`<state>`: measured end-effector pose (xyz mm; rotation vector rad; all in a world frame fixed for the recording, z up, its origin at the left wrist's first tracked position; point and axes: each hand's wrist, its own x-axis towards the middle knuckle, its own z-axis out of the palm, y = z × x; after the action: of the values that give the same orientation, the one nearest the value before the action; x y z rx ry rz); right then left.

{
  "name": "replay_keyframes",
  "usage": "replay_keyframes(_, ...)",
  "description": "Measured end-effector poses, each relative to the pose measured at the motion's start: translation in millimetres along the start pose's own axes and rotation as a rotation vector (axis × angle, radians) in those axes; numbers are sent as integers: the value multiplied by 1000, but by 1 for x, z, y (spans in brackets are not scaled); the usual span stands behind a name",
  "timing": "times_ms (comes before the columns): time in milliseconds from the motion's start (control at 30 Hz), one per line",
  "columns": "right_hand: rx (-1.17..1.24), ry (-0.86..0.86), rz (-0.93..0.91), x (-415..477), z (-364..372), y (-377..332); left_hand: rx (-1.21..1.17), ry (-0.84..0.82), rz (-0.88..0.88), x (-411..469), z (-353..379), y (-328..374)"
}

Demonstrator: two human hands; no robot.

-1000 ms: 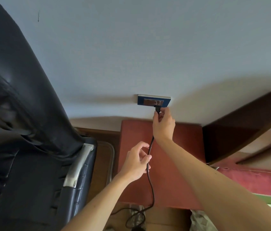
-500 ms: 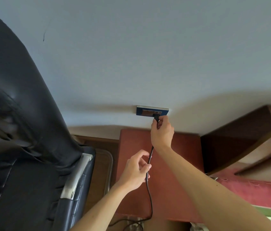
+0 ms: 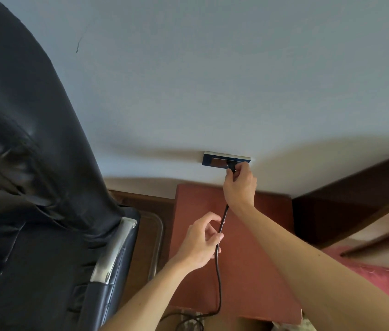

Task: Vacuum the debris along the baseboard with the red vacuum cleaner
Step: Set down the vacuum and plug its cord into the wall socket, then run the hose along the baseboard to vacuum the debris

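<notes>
A blue wall socket (image 3: 215, 160) sits low on the pale wall. My right hand (image 3: 240, 187) pinches a black plug (image 3: 230, 166) pressed against the socket's right part. The black power cord (image 3: 218, 263) runs down from that hand. My left hand (image 3: 200, 242) grips the cord lower down, fingers curled round it. The cord ends in loops near the bottom edge. The red vacuum cleaner itself is out of view.
A black leather armchair (image 3: 28, 211) with a chrome arm fills the left. A red-brown cushioned box (image 3: 248, 271) stands under the socket. Dark wooden furniture (image 3: 346, 206) is on the right, with a wooden baseboard (image 3: 140, 198) behind the chair.
The view has tilted upward, so the socket sits lower in the frame. Both hands keep the same hold on plug and cord at the socket.
</notes>
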<state>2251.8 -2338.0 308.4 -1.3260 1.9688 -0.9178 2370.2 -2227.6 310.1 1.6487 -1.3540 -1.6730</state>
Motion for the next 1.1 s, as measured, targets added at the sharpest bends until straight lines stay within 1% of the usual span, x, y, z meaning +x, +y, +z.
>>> replay_keyframes(133, -2, -20, 12, -1, 0, 0, 30, 28, -3, 0, 1, -1)
replay_keyframes(267, -69, -56, 64, 1, -3, -6, 93, 31, -7, -5, 2, 8)
replay_keyframes(333, -175, -115, 109, 3, -10, -15, 139, -12, -31, -8, -4, 16)
replay_keyframes(433, -324, -264, 134, 5, -25, -26, 268, -101, -72, -13, -19, 32)
replay_keyframes(533, -462, -431, 93, 5, -42, -38, 357, -113, -99, -20, -37, 56)
replay_keyframes(633, -628, -543, -15, 2, -62, -56, 474, -97, -109, -30, -62, 87)
replay_keyframes(700, -715, -589, -106, -1, -74, -72, 596, -91, -98, -38, -81, 106)
replay_keyframes(767, -796, -631, -184, -4, -86, -93, 768, -81, -75, -47, -99, 126)
replay_keyframes(833, -866, -648, -229, -7, -101, -118, 921, -61, -64, -57, -114, 147)
replay_keyframes(900, -915, -636, -255, -11, -119, -143, 1021, -44, -47, -68, -129, 169)
replay_keyframes(1100, -1008, -523, -326, -35, -177, -213, 1164, 54, 56, -107, -164, 232)
